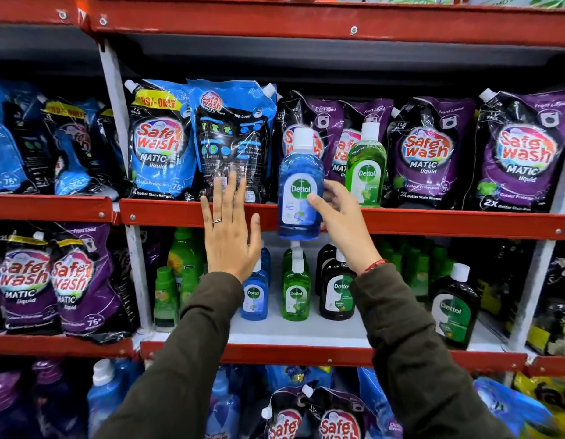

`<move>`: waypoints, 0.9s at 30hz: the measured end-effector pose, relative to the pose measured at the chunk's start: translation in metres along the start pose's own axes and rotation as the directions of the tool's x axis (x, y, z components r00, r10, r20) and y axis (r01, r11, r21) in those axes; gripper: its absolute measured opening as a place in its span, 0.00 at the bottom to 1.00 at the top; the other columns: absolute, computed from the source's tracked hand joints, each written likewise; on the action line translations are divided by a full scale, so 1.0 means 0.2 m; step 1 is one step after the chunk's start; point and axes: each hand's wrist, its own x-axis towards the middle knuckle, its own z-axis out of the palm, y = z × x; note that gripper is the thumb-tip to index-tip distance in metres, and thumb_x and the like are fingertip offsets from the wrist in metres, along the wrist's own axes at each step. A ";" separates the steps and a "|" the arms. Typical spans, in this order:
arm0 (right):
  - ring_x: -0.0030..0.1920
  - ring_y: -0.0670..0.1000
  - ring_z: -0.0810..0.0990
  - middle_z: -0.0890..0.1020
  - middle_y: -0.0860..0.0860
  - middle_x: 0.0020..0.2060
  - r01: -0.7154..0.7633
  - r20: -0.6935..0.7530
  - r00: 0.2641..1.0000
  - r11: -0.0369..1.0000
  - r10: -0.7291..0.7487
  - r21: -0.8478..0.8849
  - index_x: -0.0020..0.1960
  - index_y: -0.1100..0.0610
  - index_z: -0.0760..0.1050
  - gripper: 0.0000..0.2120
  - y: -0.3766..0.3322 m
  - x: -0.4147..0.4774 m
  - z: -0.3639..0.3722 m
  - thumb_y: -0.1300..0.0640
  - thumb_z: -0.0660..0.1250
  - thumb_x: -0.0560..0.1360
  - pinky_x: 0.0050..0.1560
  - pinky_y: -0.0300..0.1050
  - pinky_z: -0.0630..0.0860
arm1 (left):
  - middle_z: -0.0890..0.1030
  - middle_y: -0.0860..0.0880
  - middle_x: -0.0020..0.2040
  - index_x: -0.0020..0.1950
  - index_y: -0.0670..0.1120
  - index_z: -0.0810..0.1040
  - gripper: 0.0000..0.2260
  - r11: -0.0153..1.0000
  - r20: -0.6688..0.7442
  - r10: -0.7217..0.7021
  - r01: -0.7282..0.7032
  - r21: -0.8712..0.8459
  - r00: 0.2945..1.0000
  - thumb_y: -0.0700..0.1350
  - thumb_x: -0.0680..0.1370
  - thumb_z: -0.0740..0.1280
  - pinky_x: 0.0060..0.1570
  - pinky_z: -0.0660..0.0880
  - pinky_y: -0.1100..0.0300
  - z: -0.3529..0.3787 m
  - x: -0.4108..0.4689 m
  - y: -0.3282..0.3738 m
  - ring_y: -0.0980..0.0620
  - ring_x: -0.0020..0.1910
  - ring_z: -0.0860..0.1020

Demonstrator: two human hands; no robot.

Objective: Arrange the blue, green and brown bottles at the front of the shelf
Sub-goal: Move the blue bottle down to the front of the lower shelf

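Setting: shop aisle, red metal shelving in tiers, packed with detergent pouches [162,144] in blue and purple.

Right hand [336,213]: closed round the large blue bottle [300,188], thumb on the label, fingers behind. Bottle upright, white cap up, held in the air in front of the red shelf edge [433,221], between tiers; probably in transit to or from the shelf below, which way cannot be told.

Left hand [230,229]: flat, fingers spread wide, holding nothing, raised before the same shelf edge just left of the bottle. Likely ready to steady or guide.

Beside the held bottle, upper tier: one large green bottle [366,166], standing among purple pouches, seemingly out of place.

Below the hands, white shelf [306,332]: small blue bottle [255,294], small green bottle [295,291] and small brown bottle [336,288] in a row, labels forward, set back from the front lip. More stand behind them, count unclear. A larger brown bottle [453,308] stands well to the right, nearer the front.

Task status: front row not yet formed.
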 end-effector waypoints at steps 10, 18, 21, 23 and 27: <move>0.61 0.42 0.79 0.81 0.50 0.62 -0.090 0.066 0.994 0.996 0.089 0.006 0.67 0.55 0.73 0.16 0.35 -0.37 0.14 0.57 0.67 0.79 0.62 0.43 0.77 | 0.56 0.46 0.83 0.81 0.45 0.57 0.27 0.993 0.122 -0.014 0.028 -0.115 0.992 0.44 0.81 0.57 0.80 0.39 0.44 0.03 -0.46 -0.13 0.46 0.82 0.47; 0.56 0.49 0.81 0.81 0.53 0.60 -0.210 0.104 0.971 0.974 0.217 -0.080 0.63 0.53 0.74 0.14 0.76 -0.58 0.33 0.56 0.68 0.78 0.58 0.46 0.79 | 0.52 0.45 0.83 0.82 0.44 0.51 0.33 0.993 0.514 -0.112 0.118 0.021 0.851 0.57 0.81 0.56 0.80 0.38 0.47 0.20 -0.97 -0.32 0.46 0.82 0.46; 0.53 0.45 0.80 0.80 0.55 0.61 -0.273 0.109 0.953 0.957 0.284 -0.103 0.64 0.58 0.73 0.14 0.86 -0.59 0.39 0.60 0.67 0.79 0.51 0.30 0.76 | 0.63 0.40 0.80 0.79 0.40 0.60 0.36 0.981 0.630 -0.192 0.160 0.109 0.753 0.65 0.80 0.54 0.78 0.38 0.50 0.25 -1.06 -0.36 0.42 0.80 0.55; 0.57 0.48 0.79 0.79 0.56 0.61 -0.298 0.087 0.947 0.947 0.309 -0.124 0.64 0.60 0.72 0.15 0.93 -0.58 0.43 0.61 0.67 0.79 0.50 0.26 0.75 | 0.68 0.38 0.77 0.78 0.39 0.64 0.40 0.969 0.663 -0.245 0.185 0.160 0.707 0.69 0.79 0.48 0.76 0.41 0.49 0.28 -1.10 -0.38 0.40 0.79 0.60; 0.62 0.50 0.77 0.78 0.54 0.62 -0.337 0.070 0.936 0.934 0.346 -0.115 0.68 0.62 0.71 0.18 0.99 -0.54 0.50 0.62 0.67 0.79 0.60 0.42 0.78 | 0.67 0.38 0.77 0.78 0.39 0.64 0.42 0.966 0.656 -0.255 0.161 0.201 0.710 0.71 0.79 0.42 0.76 0.42 0.48 0.31 -1.12 -0.40 0.38 0.78 0.62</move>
